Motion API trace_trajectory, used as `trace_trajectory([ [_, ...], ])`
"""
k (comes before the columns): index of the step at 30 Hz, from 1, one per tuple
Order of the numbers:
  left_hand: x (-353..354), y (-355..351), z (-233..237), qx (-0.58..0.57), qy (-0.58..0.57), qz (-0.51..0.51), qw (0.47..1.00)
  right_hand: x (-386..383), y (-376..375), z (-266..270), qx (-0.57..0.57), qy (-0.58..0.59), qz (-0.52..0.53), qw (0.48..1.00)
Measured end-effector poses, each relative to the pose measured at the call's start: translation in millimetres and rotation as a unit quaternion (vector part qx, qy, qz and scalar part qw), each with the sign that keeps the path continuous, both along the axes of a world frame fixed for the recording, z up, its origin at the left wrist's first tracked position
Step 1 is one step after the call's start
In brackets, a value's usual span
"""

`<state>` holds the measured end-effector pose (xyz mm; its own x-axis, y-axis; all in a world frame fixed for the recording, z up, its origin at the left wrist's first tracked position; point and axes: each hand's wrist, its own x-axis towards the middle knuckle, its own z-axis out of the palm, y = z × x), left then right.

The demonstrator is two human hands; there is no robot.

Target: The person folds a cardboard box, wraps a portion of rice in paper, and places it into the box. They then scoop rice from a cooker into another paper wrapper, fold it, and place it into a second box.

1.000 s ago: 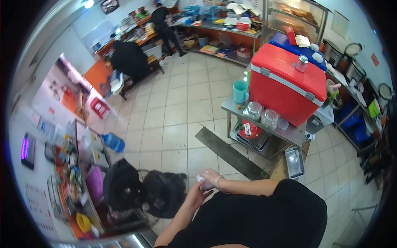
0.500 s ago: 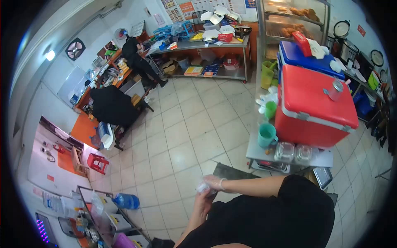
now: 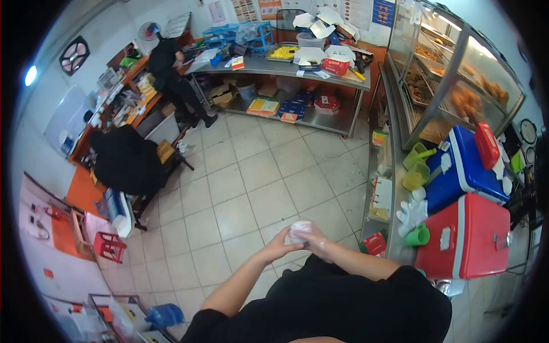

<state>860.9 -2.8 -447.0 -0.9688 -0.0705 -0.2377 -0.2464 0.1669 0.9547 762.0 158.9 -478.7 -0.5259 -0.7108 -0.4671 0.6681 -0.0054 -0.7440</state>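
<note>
A small whitish wrapped item (image 3: 300,230) is held between my two hands in front of my chest, over the tiled floor. My left hand (image 3: 281,246) is bare, its fingers against the item's left side. On my right hand (image 3: 315,241) is a clear plastic glove, and its fingers press the item from the right. What the item is cannot be made out.
On the right, a metal counter (image 3: 396,240) bears a red cooler (image 3: 480,240), a blue cooler (image 3: 457,166), green jugs and a glass food case. A metal table (image 3: 257,64) stands ahead. A person in black (image 3: 166,68) stands at the left desk.
The view has turned to the right and moved toward the counter. My hands are raised higher, and the whitish item shows more clearly between them.
</note>
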Motion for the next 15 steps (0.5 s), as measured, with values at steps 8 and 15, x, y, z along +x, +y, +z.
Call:
trace_trajectory([
  [8,-294,-141,-48,0.029,-0.168,-0.089,0.981,-269,4,-41,0.029,-0.109,-0.178,0.977],
  [15,-509,-248,-63,0.01,-0.136,-0.069,0.988,-561,-73,-13,0.034,-0.045,-0.263,0.963],
])
